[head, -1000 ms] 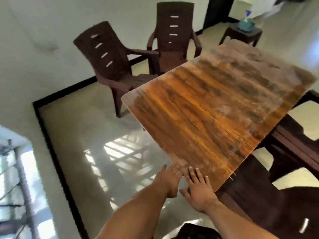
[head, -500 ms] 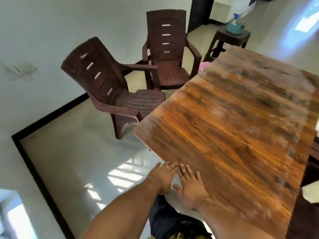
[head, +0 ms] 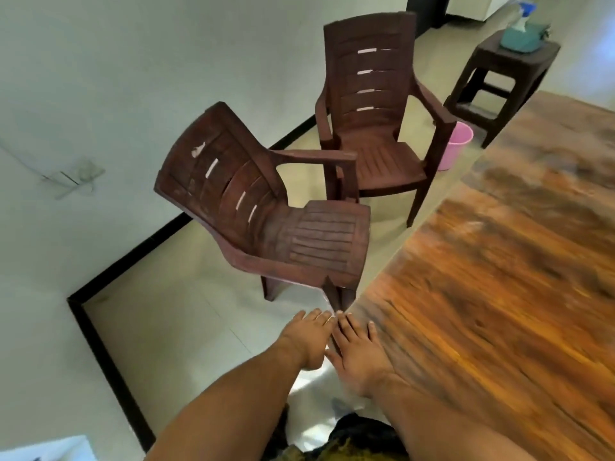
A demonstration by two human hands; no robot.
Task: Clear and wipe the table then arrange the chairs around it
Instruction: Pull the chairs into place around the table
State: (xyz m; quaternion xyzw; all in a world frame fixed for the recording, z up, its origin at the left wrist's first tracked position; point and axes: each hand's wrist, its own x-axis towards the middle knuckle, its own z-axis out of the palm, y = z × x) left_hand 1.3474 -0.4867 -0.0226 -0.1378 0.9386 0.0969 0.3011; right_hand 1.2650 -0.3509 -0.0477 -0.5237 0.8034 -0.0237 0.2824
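Note:
The bare wooden table [head: 499,277] fills the right side, its near corner just in front of my hands. My right hand [head: 357,356] lies flat on that corner with its fingers straight. Beside it, my left hand [head: 307,341] rests against the table's left edge, fingers stretched forward; I cannot see whether the thumb hooks under the edge. A brown plastic armchair [head: 266,221] stands just beyond the corner, angled toward the table. A second brown armchair [head: 376,128] stands behind it, facing the table's long side.
A dark stool [head: 499,71] at the back right carries a teal cloth or box [head: 519,38] and a spray bottle [head: 520,15]. A pink bucket [head: 456,144] sits on the floor between the stool and the far chair. A white wall runs along the left.
Both hands stay together at the table's corner. The view has swung, so the chairs now look closer and the table sits further right in view.

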